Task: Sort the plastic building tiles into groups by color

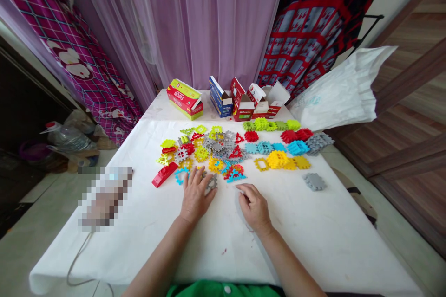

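My left hand (195, 196) lies with spread fingers at the front edge of a mixed pile of plastic pieces (216, 146), its fingertips beside a grey piece (212, 183) and a blue frame piece (180, 176). Just right of it, my right hand (253, 206) hovers over or rests on the white cloth, fingers curled; whether it pinches anything small cannot be seen. Right of the pile, pieces lie grouped by colour: green (271, 124), red (296, 135), light blue (265, 147), yellow (278, 159) and grey (319, 142). A separate grey stack (314, 181) sits nearer me.
Several open cardboard boxes stand at the back, including a red and yellow one (184, 99) and a blue one (220, 97). A white bag (339, 90) is at the back right. A red piece (164, 175) lies left of the pile; a blurred object with a cable (107, 198) is further left.
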The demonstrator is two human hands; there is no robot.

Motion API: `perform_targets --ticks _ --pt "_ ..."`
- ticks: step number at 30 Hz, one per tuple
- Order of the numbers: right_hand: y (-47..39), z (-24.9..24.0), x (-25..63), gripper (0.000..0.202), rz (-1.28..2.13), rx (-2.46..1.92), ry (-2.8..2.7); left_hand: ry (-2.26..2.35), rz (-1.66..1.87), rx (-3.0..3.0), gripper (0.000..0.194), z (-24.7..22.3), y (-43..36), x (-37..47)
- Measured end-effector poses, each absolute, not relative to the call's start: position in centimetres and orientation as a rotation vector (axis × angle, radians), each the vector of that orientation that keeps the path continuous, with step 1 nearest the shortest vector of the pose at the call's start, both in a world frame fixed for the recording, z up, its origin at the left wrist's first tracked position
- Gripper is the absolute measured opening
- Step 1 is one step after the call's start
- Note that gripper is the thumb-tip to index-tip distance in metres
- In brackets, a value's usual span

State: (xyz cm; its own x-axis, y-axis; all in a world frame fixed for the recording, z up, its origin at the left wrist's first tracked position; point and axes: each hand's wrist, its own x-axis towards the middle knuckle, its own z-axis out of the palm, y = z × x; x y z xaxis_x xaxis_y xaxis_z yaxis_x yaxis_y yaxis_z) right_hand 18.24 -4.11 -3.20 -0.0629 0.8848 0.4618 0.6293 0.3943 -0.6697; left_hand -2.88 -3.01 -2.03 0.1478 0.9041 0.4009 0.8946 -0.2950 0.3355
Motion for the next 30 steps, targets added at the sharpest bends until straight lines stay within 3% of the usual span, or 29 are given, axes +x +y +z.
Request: perform_targets --ticks 9,15,21,30 --pt "-0.4 -3.3 18.9 0.039 0.182 -1.61 -1.813 1.895 0.799 2.364 0.03 -2.2 -2.7 -3.0" --pt "-0.3 -3.3 18.9 0.023 0.12 -1.629 -1.924 1.882 0.808 2.37 0.031 -2.2 -2.8 -3.0" --pt "-0.5 -3.6 19.2 0.018 0.178 -1.517 -1.834 1.853 0.798 2.372 0.031 -2.2 -2.9 -3.0" --pt "0.1 -4.1 19.9 0.031 0.308 -1.52 -1.536 1.849 0.802 2.376 0.03 -2.1 -2.9 -3.0"
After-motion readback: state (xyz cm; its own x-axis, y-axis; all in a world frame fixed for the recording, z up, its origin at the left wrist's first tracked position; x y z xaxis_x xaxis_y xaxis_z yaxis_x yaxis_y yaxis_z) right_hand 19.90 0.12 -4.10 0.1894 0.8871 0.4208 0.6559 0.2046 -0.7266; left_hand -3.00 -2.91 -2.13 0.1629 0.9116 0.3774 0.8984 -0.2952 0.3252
